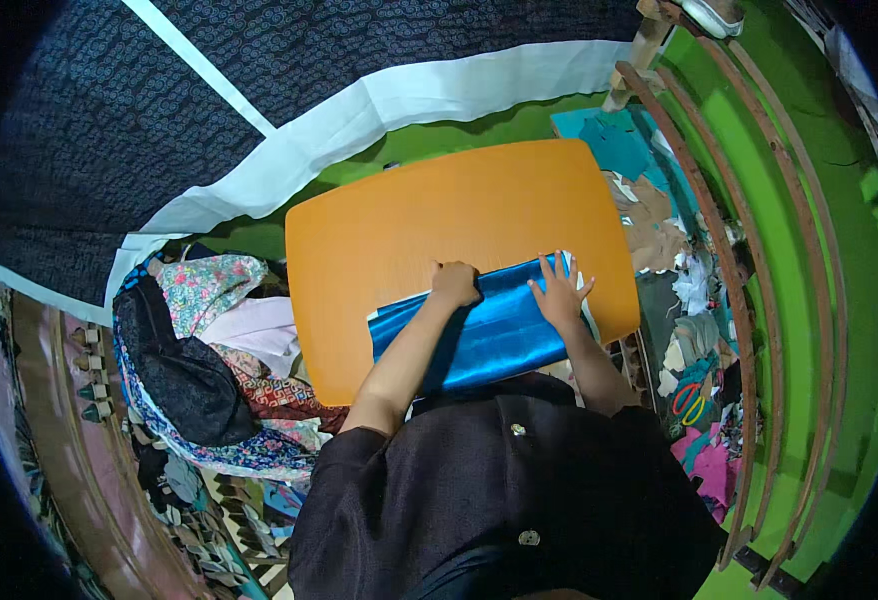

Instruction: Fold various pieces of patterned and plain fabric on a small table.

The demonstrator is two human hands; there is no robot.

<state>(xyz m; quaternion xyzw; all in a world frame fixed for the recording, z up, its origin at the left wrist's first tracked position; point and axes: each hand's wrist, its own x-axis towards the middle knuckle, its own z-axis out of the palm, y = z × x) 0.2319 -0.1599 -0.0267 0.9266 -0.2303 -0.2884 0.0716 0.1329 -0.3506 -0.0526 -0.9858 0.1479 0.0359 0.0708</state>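
Note:
A shiny blue satin cloth with a pale edging lies folded on the near half of an orange table. My left hand is closed at the cloth's far edge, fingers curled down on it; their tips are hidden. Spread wide, my right hand rests flat on the cloth near its right end, close to the pale edge. The side of the cloth nearest me hangs past the table edge and is partly hidden by my dark shirt.
Left of the table is a heap of patterned and black fabrics. Scissors with red and yellow handles lie among scraps on the right, beside curved wooden rails. A dark patterned cloth with a white border hangs beyond the table.

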